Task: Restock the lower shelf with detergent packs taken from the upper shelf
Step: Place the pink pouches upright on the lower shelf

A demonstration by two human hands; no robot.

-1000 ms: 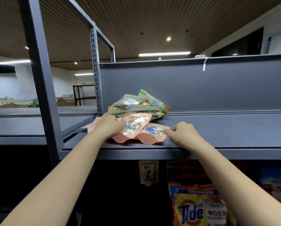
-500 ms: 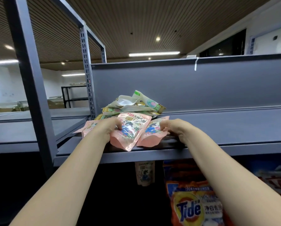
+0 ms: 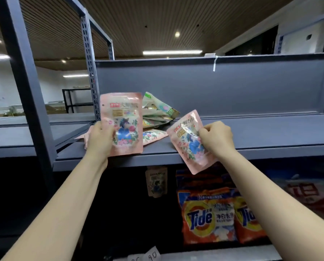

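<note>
We have one pink pack in each hand, both lifted off the upper shelf [image 3: 251,132], mid frame.

Left hand [image 3: 101,140] grips the left pink pack [image 3: 122,123] along its left edge, thumb over the front; the pack stands upright, its bottom edge just above the shelf lip. Right hand [image 3: 216,137] is curled round the right edge of the right pink pack [image 3: 189,142]; that one is tilted, its lower corner hanging past the shelf front, over the lower bay.

Risks as we judge them:
- Both grips sit on one edge only. Glossy film plus soft contents could let a pack swing or slip on the way down, the tilted one first.
- The pile of green packs [image 3: 157,113] and another pink pack [image 3: 152,135] lie loose just behind the left one. If we catch them on the pull-out, they could slide off the shelf.
- The lower shelf [image 3: 223,255] is dark and already crowded at lower right: orange Tide bags [image 3: 208,219] stand side by side. A small pouch [image 3: 156,182] seems to hang under the shelf lip at centre. Going in blind could knock it or tip a bag. The free slot seems to be lower left, but we cannot see into it.

Pack look: flat pink pouches, glossy, flower and blue figure print, red logo and gold label near the top, small hole in the top corner of the left one. The film wrinkles under the right grip, so it is soft and deforms easily.
</note>
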